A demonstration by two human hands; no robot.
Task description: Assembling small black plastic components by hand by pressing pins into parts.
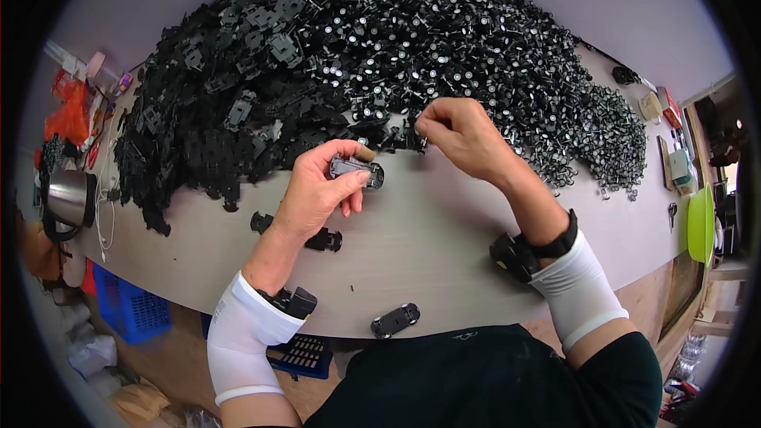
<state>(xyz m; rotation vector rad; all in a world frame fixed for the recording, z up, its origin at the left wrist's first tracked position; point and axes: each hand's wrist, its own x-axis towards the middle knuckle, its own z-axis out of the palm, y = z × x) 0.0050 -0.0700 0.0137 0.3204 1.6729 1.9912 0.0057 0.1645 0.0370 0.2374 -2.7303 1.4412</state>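
My left hand [325, 182] grips a small dark grey toy car base [357, 172] between thumb and fingers, above the table. A brown wrap covers one of its fingertips. My right hand [460, 139] is closed in a pinch at the near edge of a heap of toy wheels on axles [444, 40]. What its fingertips hold, if anything, I cannot make out. Partly under my left forearm lies a black toy car part [323, 239]. Close to the table's front edge rests another car base [395, 321] with wheels on it.
Black plastic car bases [230, 55] pile up at the back left. Small shiny metal-looking parts [610, 135] heap at the right. A metal kettle [70, 196] and white cable stand at left, a green basin [699, 224] at right. Below is a blue crate [131, 301].
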